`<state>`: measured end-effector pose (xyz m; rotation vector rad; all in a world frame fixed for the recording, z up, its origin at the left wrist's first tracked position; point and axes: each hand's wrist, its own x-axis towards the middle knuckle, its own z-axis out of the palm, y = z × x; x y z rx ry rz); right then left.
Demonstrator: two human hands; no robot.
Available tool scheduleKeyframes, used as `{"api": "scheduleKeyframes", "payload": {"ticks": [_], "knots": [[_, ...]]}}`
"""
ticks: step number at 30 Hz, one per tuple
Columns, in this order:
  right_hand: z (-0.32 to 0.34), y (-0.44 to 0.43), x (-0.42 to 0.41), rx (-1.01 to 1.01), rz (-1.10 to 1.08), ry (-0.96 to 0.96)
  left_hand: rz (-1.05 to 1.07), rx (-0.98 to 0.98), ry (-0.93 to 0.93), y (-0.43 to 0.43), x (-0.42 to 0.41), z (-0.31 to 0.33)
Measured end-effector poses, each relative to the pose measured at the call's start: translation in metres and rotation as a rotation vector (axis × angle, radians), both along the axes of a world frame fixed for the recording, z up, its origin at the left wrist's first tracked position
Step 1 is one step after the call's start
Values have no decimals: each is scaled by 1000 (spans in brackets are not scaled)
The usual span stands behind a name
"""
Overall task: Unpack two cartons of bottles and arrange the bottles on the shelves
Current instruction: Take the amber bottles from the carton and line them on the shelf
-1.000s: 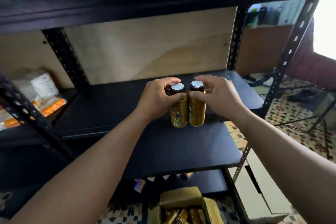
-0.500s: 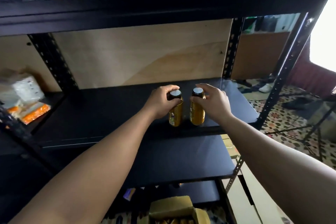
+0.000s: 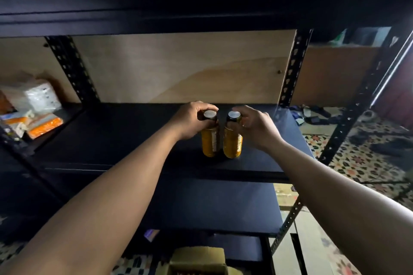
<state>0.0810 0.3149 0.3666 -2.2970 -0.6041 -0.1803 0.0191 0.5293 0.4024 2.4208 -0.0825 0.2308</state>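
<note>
Amber-yellow bottles with silver caps, 2 of them, stand upright on the black metal shelf (image 3: 111, 140), towards its right front, just beside each other with a thin gap between. My left hand (image 3: 194, 119) curls its fingers round the neck of the left bottle (image 3: 209, 140), and my right hand (image 3: 254, 127) grips the neck of the right bottle (image 3: 232, 143) the same way. I judge that holding them high by the necks leaves the bodies free to sit side by side, and lets me set both bases flat together. They look seated, so letting go seems the next call. The open brown cardboard carton (image 3: 196, 261) sits on the floor below the shelves, within reach for the next pair. I cannot tell what it holds.
</note>
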Motion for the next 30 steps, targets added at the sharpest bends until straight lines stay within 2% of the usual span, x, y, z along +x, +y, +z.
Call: {"api": "scheduleKeyframes", "payload": {"ticks": [4, 9, 15, 19, 25, 30], "knots": [[8, 3, 0, 11, 18, 3, -31, -22, 54, 2, 4, 7], [8, 4, -1, -24, 74, -10, -47, 62, 15, 7, 6, 8], [-14, 6, -4, 63, 10, -85, -71, -6, -78, 5, 9, -23], [-21, 5, 5, 89, -116, -58, -72, -32, -131, 1, 25, -33], [-22, -8, 31, 88, -149, -138, -95, -45, -157, -19, 61, -38], [-25, -18, 60, 96, -198, -126, -86, -53, -149, -35, 102, -39]]}}
